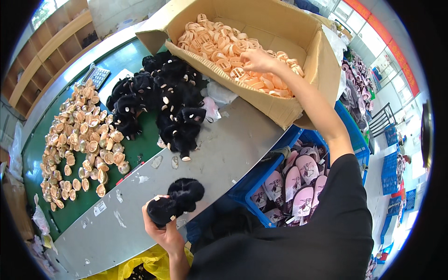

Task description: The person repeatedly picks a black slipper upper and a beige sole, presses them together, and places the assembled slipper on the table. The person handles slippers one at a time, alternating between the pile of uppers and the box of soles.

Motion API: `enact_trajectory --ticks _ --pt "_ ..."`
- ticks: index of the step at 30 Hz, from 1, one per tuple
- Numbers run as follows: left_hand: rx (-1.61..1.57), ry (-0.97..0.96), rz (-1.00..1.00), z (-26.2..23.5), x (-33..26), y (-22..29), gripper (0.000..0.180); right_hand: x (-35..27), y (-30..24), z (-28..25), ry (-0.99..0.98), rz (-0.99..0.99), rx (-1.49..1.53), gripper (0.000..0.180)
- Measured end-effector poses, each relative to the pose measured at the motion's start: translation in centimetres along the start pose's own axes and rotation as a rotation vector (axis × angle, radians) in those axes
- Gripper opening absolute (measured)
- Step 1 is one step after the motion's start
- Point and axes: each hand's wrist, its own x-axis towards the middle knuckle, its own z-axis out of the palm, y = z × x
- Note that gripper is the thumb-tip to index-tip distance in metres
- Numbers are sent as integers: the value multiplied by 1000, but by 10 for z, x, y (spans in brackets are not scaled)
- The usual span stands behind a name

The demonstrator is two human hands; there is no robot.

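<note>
Reaching up toward one o'clock, your right hand [255, 59] has its fingers curled down onto the peach-coloured round plastic clips [224, 44] heaped in the tilted brown cardboard box [305, 56]; whether a clip is actually pinched between the fingertips I cannot tell, since the knuckles cover them. Down at seven o'clock your left hand [164, 228] is clamped from below around a black fluffy plush pom-pom piece [176, 201], which sits just over the near rim of the grey metal table edge [224, 149].

Watch three things. The clips lie loose and interlocked, so a hasty pull is likely to drag several out at once and scatter them down the box's low front lip onto the pile of black plush pieces [163, 100] at eleven o'clock. Your left grip holds only the lower lobe of the plush; the upper lobe hangs free, and if your hold slackens while your eyes are on the box, it could drop off the table into the blue plastic crate of pink slippers [291, 184] at four o'clock. The box itself leans on its side, so heavy pressing on its wall may tip it further.
</note>
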Motion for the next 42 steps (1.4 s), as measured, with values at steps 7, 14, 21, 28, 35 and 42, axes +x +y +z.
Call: enact_trajectory --ticks 7,14,21,28,35,42 --pt "13 104 -65 -7 1 5 32 28 -51 22 -149 107 -125 44" --pt "-17 129 -96 -3 0 5 35 21 -50 -1 -165 150 -122 40" --pt "-51 36 -240 -8 7 10 31 -82 -214 -65 365 -556 524 57" --pt "-80 -109 -225 8 4 10 29 -156 -311 -28 103 -859 785 66" --pt "-89 -102 -293 6 -3 24 28 -169 -319 -22 101 -880 718 69" --pt "84 -189 -113 -2 -7 8 40 -175 -321 -7 207 -901 697 72"
